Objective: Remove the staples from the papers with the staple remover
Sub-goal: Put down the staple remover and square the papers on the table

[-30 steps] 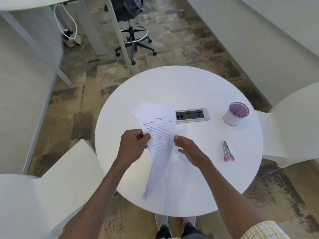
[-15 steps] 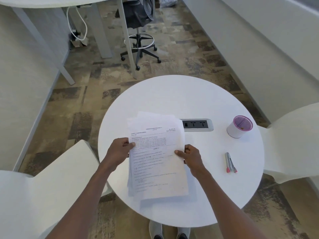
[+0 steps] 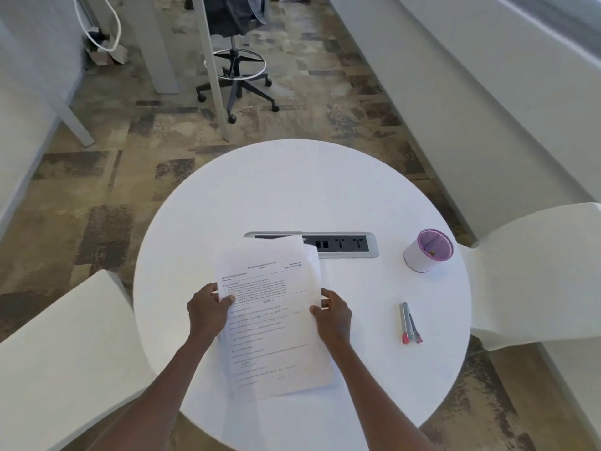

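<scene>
Above the round white table (image 3: pixel 292 190), the left hand (image 3: pixel 208 312) and the right hand (image 3: pixel 335 315) pinched the stapled papers (image 3: pixel 276 320) by the side edges, thumbs on top. On the table to the right, well apart, lay the staple remover (image 3: pixel 409 323), untouched.

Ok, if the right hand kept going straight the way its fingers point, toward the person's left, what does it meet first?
The papers it already grips at their right edge; beyond them, the left hand on the opposite edge. The right hand points away from the staple remover.

Left hand (image 3: pixel 208 312) and right hand (image 3: pixel 333 315) grip papers (image 3: pixel 276 320) over round table (image 3: pixel 292 190).
</scene>
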`<state>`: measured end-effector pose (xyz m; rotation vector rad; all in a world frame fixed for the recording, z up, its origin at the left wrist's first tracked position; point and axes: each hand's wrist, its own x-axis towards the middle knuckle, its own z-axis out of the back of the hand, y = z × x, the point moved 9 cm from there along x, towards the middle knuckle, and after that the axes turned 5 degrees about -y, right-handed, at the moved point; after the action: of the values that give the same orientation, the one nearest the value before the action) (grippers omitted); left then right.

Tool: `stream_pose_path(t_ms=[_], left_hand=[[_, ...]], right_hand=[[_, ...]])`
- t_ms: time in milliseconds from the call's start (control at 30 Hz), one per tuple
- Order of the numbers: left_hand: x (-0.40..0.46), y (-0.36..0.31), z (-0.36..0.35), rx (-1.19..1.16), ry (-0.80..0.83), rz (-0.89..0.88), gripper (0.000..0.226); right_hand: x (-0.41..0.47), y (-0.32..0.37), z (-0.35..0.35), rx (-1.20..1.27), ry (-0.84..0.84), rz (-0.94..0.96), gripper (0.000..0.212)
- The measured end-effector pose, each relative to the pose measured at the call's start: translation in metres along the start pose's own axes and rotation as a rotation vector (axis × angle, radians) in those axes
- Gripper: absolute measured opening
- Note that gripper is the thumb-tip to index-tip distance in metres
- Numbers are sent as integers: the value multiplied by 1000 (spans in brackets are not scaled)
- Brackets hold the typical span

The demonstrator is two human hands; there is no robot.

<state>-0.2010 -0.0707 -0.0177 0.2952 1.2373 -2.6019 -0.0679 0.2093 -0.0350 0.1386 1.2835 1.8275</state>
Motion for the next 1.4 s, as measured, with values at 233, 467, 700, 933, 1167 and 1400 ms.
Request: stream_pose_path(t_ms=[233,467,700,933,1167,1400], left_hand=[[21,20,-21,76,-31,-13,20],[10,24,-22,174,-127,-34,21],[-8,-15,-40,167,-200,-185,50],[-32,-51,-100,94,-66,-358,39],[-54,-48,-163,255,119,-491,53],[-55,-38,-196,433,124,-520,59]], right_hand=[[17,-11,-23,-184,30,61,48],[6,-9,-24,-252,117,123,30],[19,-21,34,-236,-82,159,22],[21,-49,48,-336,-13,176,11],[10,-35,29,-370,-26,241,60],[9,-35,23,-381,-85,157,52]])
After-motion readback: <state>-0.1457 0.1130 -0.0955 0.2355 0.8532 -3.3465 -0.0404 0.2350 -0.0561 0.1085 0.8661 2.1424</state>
